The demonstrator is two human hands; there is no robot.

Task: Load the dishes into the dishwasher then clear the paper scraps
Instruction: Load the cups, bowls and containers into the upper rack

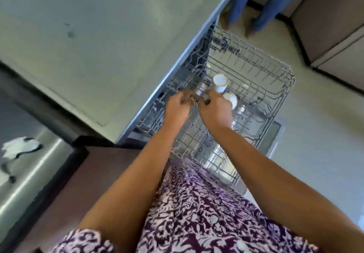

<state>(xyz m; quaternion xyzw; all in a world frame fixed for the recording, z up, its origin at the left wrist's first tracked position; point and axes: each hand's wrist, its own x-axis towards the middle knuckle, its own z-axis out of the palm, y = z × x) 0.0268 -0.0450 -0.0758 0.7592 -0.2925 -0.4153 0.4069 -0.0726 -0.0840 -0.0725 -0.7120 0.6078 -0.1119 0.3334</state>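
Note:
A grey wire dishwasher rack (275, 87) is pulled out below the counter edge. Two white cups stand upside down in it, one (220, 82) just beyond my fingers and the other (231, 99) beside my right hand. My left hand (177, 107) and my right hand (214, 111) meet over the rack's left side. Both curl their fingers round a blurred greyish glass (201, 90) that sits among the tines. White paper scraps (19, 149) lie far left on a steel surface.
A pale countertop (98, 35) fills the upper left, its metal edge running along the rack. Another person's legs in blue trousers (264, 4) stand beyond the rack. Cabinets (334, 26) line the right. A lower rack with dishes (218, 154) shows under the upper one.

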